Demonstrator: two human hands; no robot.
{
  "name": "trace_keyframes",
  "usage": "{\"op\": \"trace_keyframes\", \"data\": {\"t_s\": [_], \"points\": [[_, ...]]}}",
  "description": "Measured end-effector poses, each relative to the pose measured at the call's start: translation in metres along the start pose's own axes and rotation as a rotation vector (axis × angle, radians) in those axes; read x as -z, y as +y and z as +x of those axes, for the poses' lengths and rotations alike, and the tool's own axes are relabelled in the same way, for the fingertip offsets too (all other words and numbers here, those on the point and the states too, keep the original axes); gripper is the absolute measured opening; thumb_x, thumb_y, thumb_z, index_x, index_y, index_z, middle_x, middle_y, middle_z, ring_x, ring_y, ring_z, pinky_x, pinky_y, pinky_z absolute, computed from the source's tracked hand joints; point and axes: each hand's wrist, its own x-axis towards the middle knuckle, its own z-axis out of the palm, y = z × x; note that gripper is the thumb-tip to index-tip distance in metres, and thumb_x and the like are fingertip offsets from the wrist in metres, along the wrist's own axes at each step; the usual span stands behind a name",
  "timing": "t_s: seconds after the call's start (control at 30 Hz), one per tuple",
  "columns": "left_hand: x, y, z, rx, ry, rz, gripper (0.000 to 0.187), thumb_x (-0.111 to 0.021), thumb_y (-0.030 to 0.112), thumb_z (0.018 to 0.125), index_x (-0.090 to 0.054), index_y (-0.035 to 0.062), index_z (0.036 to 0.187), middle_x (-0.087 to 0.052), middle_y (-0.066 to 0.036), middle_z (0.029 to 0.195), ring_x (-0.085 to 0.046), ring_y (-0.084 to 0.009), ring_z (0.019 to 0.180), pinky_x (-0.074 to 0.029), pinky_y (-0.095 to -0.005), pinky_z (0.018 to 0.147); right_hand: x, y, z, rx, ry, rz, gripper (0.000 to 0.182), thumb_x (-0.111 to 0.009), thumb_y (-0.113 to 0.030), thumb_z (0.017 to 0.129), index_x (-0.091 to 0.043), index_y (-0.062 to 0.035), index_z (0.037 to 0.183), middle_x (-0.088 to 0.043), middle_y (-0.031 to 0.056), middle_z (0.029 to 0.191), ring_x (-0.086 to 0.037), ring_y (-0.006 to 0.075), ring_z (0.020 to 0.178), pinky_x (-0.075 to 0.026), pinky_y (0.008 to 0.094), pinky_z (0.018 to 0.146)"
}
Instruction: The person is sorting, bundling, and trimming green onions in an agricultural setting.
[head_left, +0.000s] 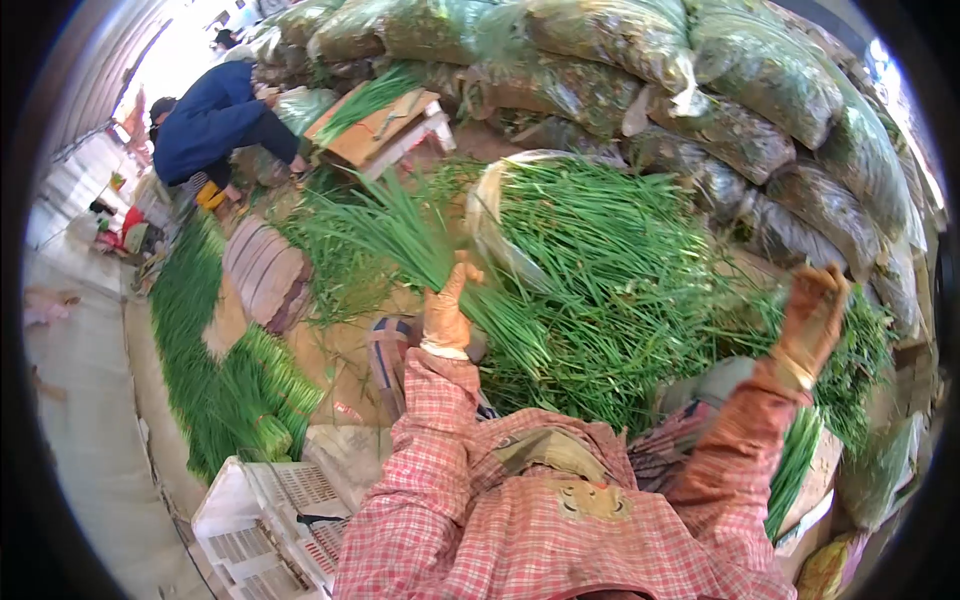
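A bunch of garlic chives (400, 232) is gripped in my gloved left hand (448, 312), its green leaf ends fanning up and to the left and its pale ends pointing down to the right. My right hand (812, 318), gloved too, is raised at the right with its fingers bent inward; whatever may be inside them is hidden. Below and left of that hand lies a large heap of loose chives (610, 270), spilling out of a clear plastic bag (487, 205). Leafy trimmings (868, 350) lie beside my right wrist.
Bundled chives (190, 350) line the floor at left, near a rolled striped cloth (268, 268) and a white plastic crate (262, 535). A person in dark blue (215, 120) bends near a wooden board (372, 128) with chives on it. Stacked full plastic sacks (590, 85) wall off the back.
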Motion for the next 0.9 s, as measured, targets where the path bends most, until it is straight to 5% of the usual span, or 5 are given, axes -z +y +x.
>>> {"op": "trace_keyframes", "data": {"t_s": [0.07, 0.2, 0.47, 0.73, 0.9], "points": [[0.022, -0.008, 0.015, -0.140, 0.032, 0.088, 0.034, -0.073, 0.013, 0.074, -0.057, 0.0033, 0.103, -0.060, -0.003, 0.080, -0.056, -0.0142, 0.071, -0.047, -0.0284, 0.067, 0.047, -0.020, 0.006, -0.001, 0.033, -0.033, 0.023, -0.059, -0.009, 0.086, -0.054, 0.0046, 0.104, -0.060, 0.0098, 0.094, -0.056, 0.0145, 0.081, -0.045, 0.0314, 0.082], [-0.014, 0.028, 0.000, -0.144, -0.006, 0.302, 0.025, -0.071, 0.016, 0.076, -0.058, 0.0050, 0.094, -0.059, -0.001, 0.078, -0.054, -0.0117, 0.071, -0.045, -0.0270, 0.065, 0.013, 0.041, -0.030, 0.100, -0.479, -2.291, 0.081, -0.077, -0.017, 0.058, -0.040, -0.0041, 0.129, -0.049, 0.0171, 0.122, -0.048, 0.0323, 0.109, -0.036, 0.0428, 0.095], [-0.075, 0.027, -0.042, 0.009, -0.281, 0.116, 0.027, -0.068, 0.029, 0.080, -0.057, 0.0060, 0.088, -0.056, -0.001, 0.078, -0.052, -0.0126, 0.078, -0.041, -0.0289, 0.076, -0.125, 0.195, -0.146, -0.207, -0.881, -0.893, 0.101, -0.079, -0.016, 0.055, -0.021, 0.0010, 0.136, -0.049, 0.0207, 0.121, -0.054, 0.0370, 0.103, -0.042, 0.0389, 0.089], [-0.070, 0.074, -0.045, -0.161, -0.103, -0.013, 0.067, -0.070, 0.010, 0.075, -0.035, 0.0037, 0.132, -0.046, -0.011, 0.128, -0.045, -0.0211, 0.116, -0.031, -0.0364, 0.102, -0.112, 0.188, -0.152, -0.034, -1.051, -1.599, 0.086, -0.071, -0.007, 0.059, -0.030, -0.0091, 0.135, -0.060, 0.0137, 0.090, -0.058, 0.0347, 0.077, -0.047, 0.0439, 0.067], [-0.082, 0.063, -0.044, -0.161, -0.058, 0.181, 0.027, -0.064, 0.025, 0.084, -0.057, 0.0038, 0.099, -0.055, 0.001, 0.073, -0.054, -0.0113, 0.070, -0.044, -0.0295, 0.073, -0.109, 0.197, -0.158, -0.215, -0.990, -1.709, 0.088, -0.074, -0.008, 0.057, -0.032, -0.0088, 0.134, -0.060, 0.0154, 0.096, -0.058, 0.0352, 0.082, -0.047, 0.0424, 0.073]]}}
